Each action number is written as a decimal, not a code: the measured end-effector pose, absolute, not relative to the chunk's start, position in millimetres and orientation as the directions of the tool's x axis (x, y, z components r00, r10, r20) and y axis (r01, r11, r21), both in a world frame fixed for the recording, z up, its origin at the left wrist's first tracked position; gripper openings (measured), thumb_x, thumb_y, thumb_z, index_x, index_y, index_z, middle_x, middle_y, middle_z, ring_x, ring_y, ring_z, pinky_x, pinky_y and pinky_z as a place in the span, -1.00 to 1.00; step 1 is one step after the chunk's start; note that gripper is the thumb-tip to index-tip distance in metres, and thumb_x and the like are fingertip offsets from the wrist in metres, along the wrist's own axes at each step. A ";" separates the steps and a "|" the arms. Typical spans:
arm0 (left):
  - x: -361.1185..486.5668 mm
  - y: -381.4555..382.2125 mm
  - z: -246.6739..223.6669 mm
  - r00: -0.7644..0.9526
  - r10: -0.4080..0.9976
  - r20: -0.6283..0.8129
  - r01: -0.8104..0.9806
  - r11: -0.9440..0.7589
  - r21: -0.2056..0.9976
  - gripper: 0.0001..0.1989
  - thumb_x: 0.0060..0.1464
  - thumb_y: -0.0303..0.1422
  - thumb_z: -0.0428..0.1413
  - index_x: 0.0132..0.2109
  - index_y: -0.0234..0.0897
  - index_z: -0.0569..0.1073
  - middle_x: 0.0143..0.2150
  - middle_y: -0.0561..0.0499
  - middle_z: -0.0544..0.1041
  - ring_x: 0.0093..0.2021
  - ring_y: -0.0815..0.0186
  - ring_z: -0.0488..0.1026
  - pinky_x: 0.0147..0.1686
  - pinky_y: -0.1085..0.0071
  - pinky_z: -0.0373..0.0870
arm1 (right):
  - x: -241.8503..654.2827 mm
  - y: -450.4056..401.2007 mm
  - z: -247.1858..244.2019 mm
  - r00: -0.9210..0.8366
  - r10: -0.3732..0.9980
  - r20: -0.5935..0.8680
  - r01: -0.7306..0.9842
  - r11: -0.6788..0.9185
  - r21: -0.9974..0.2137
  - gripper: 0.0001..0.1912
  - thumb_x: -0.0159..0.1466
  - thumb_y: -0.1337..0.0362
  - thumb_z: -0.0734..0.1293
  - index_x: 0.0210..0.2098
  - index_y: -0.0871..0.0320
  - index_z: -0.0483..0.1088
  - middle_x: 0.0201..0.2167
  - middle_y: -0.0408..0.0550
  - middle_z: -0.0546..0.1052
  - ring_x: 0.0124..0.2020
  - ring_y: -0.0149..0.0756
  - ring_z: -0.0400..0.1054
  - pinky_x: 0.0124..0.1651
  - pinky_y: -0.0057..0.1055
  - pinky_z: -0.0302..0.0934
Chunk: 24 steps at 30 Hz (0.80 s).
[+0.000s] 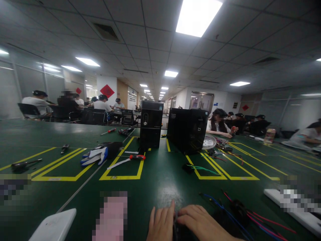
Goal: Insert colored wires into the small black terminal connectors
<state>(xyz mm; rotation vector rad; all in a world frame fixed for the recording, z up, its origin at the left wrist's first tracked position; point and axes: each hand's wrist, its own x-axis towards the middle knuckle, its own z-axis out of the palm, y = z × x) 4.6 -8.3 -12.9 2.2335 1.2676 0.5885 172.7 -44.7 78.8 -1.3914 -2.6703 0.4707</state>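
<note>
At the bottom centre my left hand [162, 222] rests low over the green table, fingers side by side and the index finger reaching furthest forward. My right hand [199, 221] comes in from the right with its fingers bent toward the left hand. Between the two is a narrow dark thing [177, 229], mostly covered by the fingers, whose kind I cannot make out. Both hands appear closed about it. Just right of my right hand lies a bundle of blue and red cables [222, 207] with a black part.
Two black computer towers stand ahead, a narrower one [151, 125] and a wider one [187, 130]. Gloves [96, 155], a red-handled screwdriver [137, 157], green wires [203, 168] and a white basket [209, 142] lie around. White slabs flank me left [54, 224] and right [291, 207]. People sit beyond.
</note>
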 end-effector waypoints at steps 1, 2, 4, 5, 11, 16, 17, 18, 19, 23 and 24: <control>4.6 -8.3 -11.6 0.479 0.870 0.116 0.656 -0.443 0.611 -0.49 0.23 -0.31 -0.07 0.30 -0.17 0.12 0.08 -0.10 0.45 0.13 0.07 0.29 0.25 -0.05 -0.12 | 171.8 -44.4 75.9 -0.567 0.822 -0.051 0.788 0.523 -0.325 -0.51 0.14 0.06 0.34 0.02 0.15 0.40 -0.01 0.15 0.48 0.02 0.00 0.32 0.05 -0.11 0.16; 4.6 -8.2 -10.3 0.485 0.868 0.110 0.657 -0.444 0.609 -0.49 0.23 -0.32 -0.08 0.31 -0.16 0.11 0.07 -0.10 0.46 0.13 0.07 0.29 0.25 -0.05 -0.12 | 171.3 -44.2 73.8 -0.553 0.831 -0.050 0.796 0.510 -0.327 -0.49 0.11 0.04 0.37 -0.01 0.18 0.42 -0.05 0.15 0.50 -0.02 -0.01 0.33 0.02 -0.12 0.18; 4.3 -7.6 -8.1 0.495 0.865 0.085 0.663 -0.439 0.606 -0.46 0.21 -0.38 -0.08 0.32 -0.17 0.08 0.09 -0.09 0.44 0.14 0.08 0.28 0.25 -0.05 -0.13 | 171.8 -44.3 73.2 -0.523 0.851 -0.045 0.813 0.482 -0.326 -0.46 0.01 0.08 0.44 -0.05 0.19 0.44 -0.10 0.13 0.51 -0.07 -0.01 0.34 -0.02 -0.13 0.20; 4.1 -7.3 -7.3 0.501 0.863 0.067 0.668 -0.435 0.604 -0.44 0.19 -0.41 -0.08 0.32 -0.18 0.05 0.11 -0.09 0.43 0.16 0.08 0.27 0.26 -0.04 -0.14 | 173.4 -44.2 75.1 -0.499 0.866 -0.029 0.823 0.463 -0.328 -0.45 -0.03 0.13 0.47 -0.05 0.18 0.44 -0.10 0.11 0.51 -0.08 -0.02 0.34 -0.02 -0.14 0.19; 2.7 -8.3 -4.5 0.490 0.870 0.047 0.669 -0.411 0.619 -0.41 0.18 -0.46 -0.12 0.33 -0.13 0.01 0.12 -0.06 0.42 0.16 0.15 0.26 0.27 0.01 -0.16 | 218.3 -23.2 99.2 -0.273 0.945 0.181 0.916 0.313 -0.250 -0.50 0.12 0.21 0.35 0.05 0.17 0.36 0.02 0.07 0.45 0.05 -0.14 0.28 0.12 -0.23 0.10; 2.6 -8.6 -1.6 0.505 0.862 0.028 0.679 -0.418 0.603 -0.43 0.19 -0.45 -0.12 0.33 -0.16 0.02 0.12 -0.08 0.41 0.17 0.10 0.25 0.26 -0.05 -0.16 | 287.3 17.7 95.1 -0.106 0.986 0.132 0.971 0.131 -0.200 -0.51 0.13 0.18 0.30 0.03 0.26 0.38 0.01 0.15 0.48 0.03 -0.05 0.33 0.09 -0.18 0.16; 2.8 -8.2 -1.2 0.503 0.864 0.021 0.685 -0.414 0.600 -0.45 0.20 -0.44 -0.14 0.33 -0.17 0.03 0.12 -0.09 0.41 0.17 0.10 0.26 0.26 -0.06 -0.16 | 298.7 23.7 91.3 -0.081 0.991 0.109 0.976 0.102 -0.194 -0.49 0.12 0.18 0.31 0.03 0.27 0.38 0.01 0.16 0.48 0.02 -0.04 0.34 0.08 -0.18 0.17; 3.1 -7.8 -1.1 0.500 0.866 0.018 0.688 -0.410 0.598 -0.48 0.23 -0.42 -0.16 0.33 -0.18 0.04 0.11 -0.10 0.42 0.17 0.10 0.26 0.25 -0.06 -0.15 | 308.3 28.2 87.1 -0.061 0.994 0.092 0.979 0.077 -0.188 -0.47 0.11 0.18 0.30 0.04 0.28 0.37 0.02 0.18 0.47 0.03 -0.03 0.35 0.08 -0.19 0.18; 3.4 -7.4 -1.3 0.497 0.867 0.020 0.690 -0.409 0.597 -0.50 0.26 -0.39 -0.18 0.32 -0.18 0.05 0.11 -0.10 0.42 0.17 0.10 0.27 0.25 -0.06 -0.14 | 316.0 31.2 83.0 -0.045 0.996 0.079 0.982 0.059 -0.181 -0.45 0.11 0.17 0.30 0.06 0.29 0.36 0.03 0.20 0.47 0.03 -0.03 0.35 0.07 -0.20 0.19; 4.0 -6.2 -5.0 0.508 0.860 0.035 0.695 -0.434 0.573 -0.49 0.25 -0.35 -0.13 0.32 -0.17 0.05 0.12 -0.10 0.42 0.17 0.08 0.27 0.25 -0.08 -0.12 | 329.9 32.1 70.3 -0.027 0.998 0.048 0.989 0.034 -0.147 -0.46 0.12 0.18 0.29 0.07 0.28 0.36 0.02 0.16 0.48 0.00 -0.09 0.39 0.03 -0.28 0.24; 4.0 -6.0 -6.3 0.512 0.858 0.039 0.693 -0.440 0.571 -0.49 0.25 -0.36 -0.13 0.32 -0.18 0.05 0.13 -0.11 0.41 0.17 0.08 0.27 0.25 -0.09 -0.11 | 329.9 30.5 68.9 -0.032 0.998 0.045 0.990 0.038 -0.134 -0.47 0.11 0.19 0.29 0.06 0.26 0.37 0.01 0.13 0.50 -0.02 -0.11 0.40 0.00 -0.30 0.26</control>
